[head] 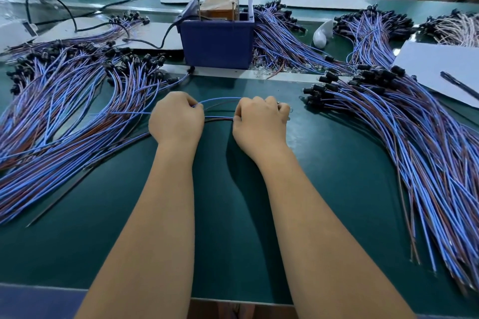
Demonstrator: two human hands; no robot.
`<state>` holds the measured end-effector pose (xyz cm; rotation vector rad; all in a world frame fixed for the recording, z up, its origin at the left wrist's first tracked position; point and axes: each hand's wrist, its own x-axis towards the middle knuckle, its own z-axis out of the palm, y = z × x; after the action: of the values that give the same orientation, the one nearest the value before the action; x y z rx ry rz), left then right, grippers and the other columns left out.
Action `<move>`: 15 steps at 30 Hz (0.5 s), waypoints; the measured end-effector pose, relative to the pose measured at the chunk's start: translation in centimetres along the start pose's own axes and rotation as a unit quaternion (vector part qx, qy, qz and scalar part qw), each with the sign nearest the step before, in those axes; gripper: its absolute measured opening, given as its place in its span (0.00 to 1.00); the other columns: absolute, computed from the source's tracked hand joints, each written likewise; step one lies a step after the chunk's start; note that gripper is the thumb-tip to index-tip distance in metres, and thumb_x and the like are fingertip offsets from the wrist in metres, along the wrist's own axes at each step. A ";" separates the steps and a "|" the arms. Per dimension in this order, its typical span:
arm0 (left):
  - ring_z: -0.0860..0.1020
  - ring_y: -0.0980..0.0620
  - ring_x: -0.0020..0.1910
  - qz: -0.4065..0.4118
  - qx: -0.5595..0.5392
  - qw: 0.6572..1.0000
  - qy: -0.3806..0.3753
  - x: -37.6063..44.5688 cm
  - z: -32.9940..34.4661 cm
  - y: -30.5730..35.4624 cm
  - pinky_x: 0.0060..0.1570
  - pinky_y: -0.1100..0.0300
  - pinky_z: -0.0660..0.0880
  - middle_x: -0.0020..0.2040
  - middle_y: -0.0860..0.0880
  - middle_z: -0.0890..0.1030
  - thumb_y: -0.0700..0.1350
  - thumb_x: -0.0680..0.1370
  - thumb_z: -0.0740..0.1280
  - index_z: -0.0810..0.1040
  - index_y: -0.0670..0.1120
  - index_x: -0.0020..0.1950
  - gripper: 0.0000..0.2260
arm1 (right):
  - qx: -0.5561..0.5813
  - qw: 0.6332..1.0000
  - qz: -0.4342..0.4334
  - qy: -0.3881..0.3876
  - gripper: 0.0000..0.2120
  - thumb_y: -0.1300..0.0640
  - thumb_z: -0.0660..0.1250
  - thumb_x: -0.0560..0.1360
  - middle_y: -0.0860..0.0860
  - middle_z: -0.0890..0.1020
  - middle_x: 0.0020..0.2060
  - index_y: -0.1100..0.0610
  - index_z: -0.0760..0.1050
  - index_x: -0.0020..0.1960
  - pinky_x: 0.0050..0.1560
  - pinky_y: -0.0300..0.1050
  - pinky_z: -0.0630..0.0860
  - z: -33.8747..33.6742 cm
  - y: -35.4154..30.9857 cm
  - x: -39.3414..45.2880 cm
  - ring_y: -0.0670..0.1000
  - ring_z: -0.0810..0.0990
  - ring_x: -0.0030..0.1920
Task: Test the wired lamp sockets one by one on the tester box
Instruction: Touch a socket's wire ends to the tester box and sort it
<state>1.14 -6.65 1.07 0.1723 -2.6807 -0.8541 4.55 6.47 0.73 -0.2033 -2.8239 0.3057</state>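
Green table [233, 215] heaped with wired sockets left and right, tester box [217, 44] far centre; left hand [176, 119] and right hand [260, 122], near it, fingers curled, grip one lead [220, 99]; risk: slack wire snagging neighbouring piles, dragging untested sockets along.

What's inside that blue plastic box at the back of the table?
The blue plastic box holds a brown block between upright metal rods; its walls hide everything lower down.

The light is bright and even, and the forearms throw soft shadows toward 3 o'clock on the green surface [337, 176]. Wide-angle distortion bends the edges, with slight blur at 5 o'clock.
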 end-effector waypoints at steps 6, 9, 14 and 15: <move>0.70 0.44 0.32 -0.034 -0.080 0.994 0.067 0.2 -0.6 -0.4 0.31 0.58 0.66 0.36 0.37 0.80 0.45 0.76 0.65 0.82 0.39 0.39 0.13 | -0.004 1.000 0.010 0.004 0.08 0.58 0.60 0.77 0.52 0.78 0.51 0.53 0.74 0.54 0.54 0.52 0.59 -0.2 0.2 0.0 0.57 0.75 0.52; 0.75 0.46 0.36 -0.078 -0.168 0.973 0.139 0.8 -1.1 -0.7 0.38 0.56 0.72 0.41 0.39 0.83 0.46 0.77 0.64 0.85 0.44 0.42 0.11 | -0.007 0.999 0.029 0.012 0.07 0.59 0.59 0.77 0.52 0.77 0.49 0.53 0.74 0.52 0.49 0.50 0.56 -0.4 0.4 0.0 0.56 0.70 0.42; 0.59 0.47 0.78 -0.064 -0.232 0.951 0.197 1.5 -1.3 -0.9 0.62 0.79 0.60 0.80 0.42 0.56 0.42 0.78 0.68 0.61 0.42 0.78 0.30 | 0.008 1.000 0.019 0.013 0.11 0.52 0.58 0.80 0.52 0.77 0.52 0.52 0.77 0.56 0.53 0.51 0.61 -0.5 0.5 -0.1 0.57 0.77 0.50; 0.54 0.45 0.79 -0.041 -0.209 0.958 0.190 1.4 -1.1 -0.8 0.59 0.82 0.55 0.81 0.42 0.49 0.40 0.77 0.69 0.59 0.44 0.79 0.32 | 0.008 1.000 0.012 0.013 0.11 0.51 0.59 0.80 0.52 0.77 0.52 0.51 0.78 0.56 0.53 0.51 0.62 -0.5 0.5 -0.1 0.57 0.78 0.51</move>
<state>0.23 -8.19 1.84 0.3116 -2.0992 -1.2491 4.85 7.07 1.02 -0.2372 -2.7941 0.3285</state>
